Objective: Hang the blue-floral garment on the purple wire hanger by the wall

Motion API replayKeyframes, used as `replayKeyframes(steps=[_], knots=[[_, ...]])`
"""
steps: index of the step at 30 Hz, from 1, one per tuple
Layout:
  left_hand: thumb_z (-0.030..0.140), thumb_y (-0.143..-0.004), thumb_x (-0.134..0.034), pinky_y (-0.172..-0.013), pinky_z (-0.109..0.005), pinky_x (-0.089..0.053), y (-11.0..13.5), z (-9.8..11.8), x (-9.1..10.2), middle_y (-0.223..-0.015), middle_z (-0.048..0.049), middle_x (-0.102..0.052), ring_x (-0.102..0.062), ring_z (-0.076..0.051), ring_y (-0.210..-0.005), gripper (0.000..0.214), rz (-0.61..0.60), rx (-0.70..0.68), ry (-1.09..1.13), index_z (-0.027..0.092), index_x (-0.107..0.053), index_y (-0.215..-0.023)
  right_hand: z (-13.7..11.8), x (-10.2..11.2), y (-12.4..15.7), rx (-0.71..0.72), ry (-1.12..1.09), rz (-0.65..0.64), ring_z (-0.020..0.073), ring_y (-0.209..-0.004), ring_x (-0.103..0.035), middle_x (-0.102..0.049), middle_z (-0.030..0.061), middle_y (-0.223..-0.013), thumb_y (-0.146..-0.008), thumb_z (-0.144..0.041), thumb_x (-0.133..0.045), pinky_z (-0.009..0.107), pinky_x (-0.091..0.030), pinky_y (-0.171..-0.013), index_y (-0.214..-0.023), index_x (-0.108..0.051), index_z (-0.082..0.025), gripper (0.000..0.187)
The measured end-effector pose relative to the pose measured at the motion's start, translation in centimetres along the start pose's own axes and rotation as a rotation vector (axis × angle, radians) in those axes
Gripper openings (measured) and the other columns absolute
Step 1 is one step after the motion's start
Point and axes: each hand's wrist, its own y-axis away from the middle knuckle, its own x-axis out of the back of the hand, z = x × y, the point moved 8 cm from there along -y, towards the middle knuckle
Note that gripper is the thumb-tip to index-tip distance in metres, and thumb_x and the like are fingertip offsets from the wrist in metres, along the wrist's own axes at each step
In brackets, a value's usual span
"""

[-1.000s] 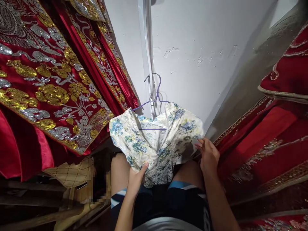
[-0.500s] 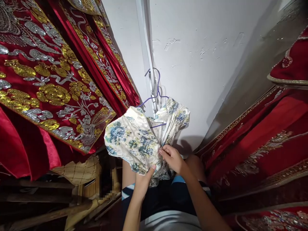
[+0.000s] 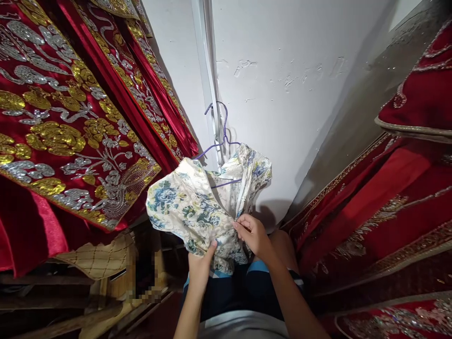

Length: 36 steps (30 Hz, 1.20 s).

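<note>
A cream blouse (image 3: 190, 207) with blue and green flowers hangs on a purple wire hanger (image 3: 222, 136), whose hook rests on a bracket at a white wall strip. My left hand (image 3: 200, 267) grips the lower front of the blouse from below, thumb on the cloth. My right hand (image 3: 252, 233) pinches the front edge of the same blouse at its middle, fingers closed on the fabric. The two hands are close together at the garment's front opening.
Red satin garments (image 3: 70, 122) with gold and silver embroidery hang at the left. More red embroidered cloth (image 3: 388, 197) fills the right. A white wall (image 3: 289, 84) stands behind. A beige quilted bag (image 3: 99, 256) and wooden pieces lie at lower left.
My right hand came in from the blouse's right side to its front edge and pinched it, gathering the cloth leftward. My left hand kept its grip.
</note>
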Motion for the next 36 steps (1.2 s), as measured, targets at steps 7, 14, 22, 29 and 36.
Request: replayKeyframes(steps=[7,14,22,29,36], knots=[[0.034,-0.081,-0.077,-0.087,-0.029,-0.044,1.0,5.7,3.8,-0.112,-0.0048,-0.057,-0.056,-0.018,-0.097,0.04,0.443,-0.582,-0.113,0.023,-0.056,-0.114,0.7,1.0,0.5,-0.038,0.01,0.046,0.0157,-0.054,-0.051,-0.055,-0.0012,-0.055,-0.09,-0.043,-0.063,0.028,-0.038,-0.054,-0.076,-0.058,-0.02,0.027],[0.023,-0.086,-0.068,-0.082,-0.033,-0.046,2.1,6.5,-5.1,-0.098,-0.007,-0.064,-0.058,-0.024,-0.093,0.016,-0.12,-0.636,-0.375,0.022,-0.064,-0.101,0.9,-0.8,0.7,-0.07,-0.146,-0.038,0.0128,-0.05,-0.05,-0.059,-0.0012,-0.054,-0.087,-0.042,-0.068,0.027,-0.037,-0.052,-0.076,-0.062,-0.018,0.027],[0.021,-0.09,-0.058,-0.068,-0.027,-0.044,1.3,7.0,-7.6,-0.077,-0.0003,-0.055,-0.053,-0.017,-0.073,0.005,-0.148,-0.661,-0.404,0.021,-0.059,-0.086,0.6,-1.1,0.9,-0.083,-0.184,-0.065,0.0105,-0.048,-0.049,-0.058,-0.0026,-0.052,-0.088,-0.038,-0.067,0.023,-0.038,-0.05,-0.077,-0.063,-0.017,0.024],[0.021,-0.09,-0.061,-0.069,-0.026,-0.044,1.7,7.6,-6.9,-0.078,-0.0004,-0.06,-0.054,-0.016,-0.074,0.006,-0.15,-0.674,-0.382,0.02,-0.06,-0.084,0.2,-1.5,1.2,-0.096,-0.249,-0.035,0.0107,-0.047,-0.049,-0.058,-0.0024,-0.051,-0.084,-0.039,-0.068,0.023,-0.038,-0.049,-0.079,-0.067,-0.016,0.023],[0.021,-0.092,-0.06,-0.068,-0.026,-0.043,1.9,7.3,-6.9,-0.074,-0.0006,-0.059,-0.055,-0.016,-0.073,0.013,-0.179,-0.664,-0.357,0.019,-0.058,-0.079,0.1,-1.4,1.1,-0.154,-0.321,0.066,0.0086,-0.042,-0.039,-0.049,-0.0049,-0.044,-0.077,-0.041,-0.073,0.023,-0.031,-0.044,-0.071,-0.068,-0.016,0.027]])
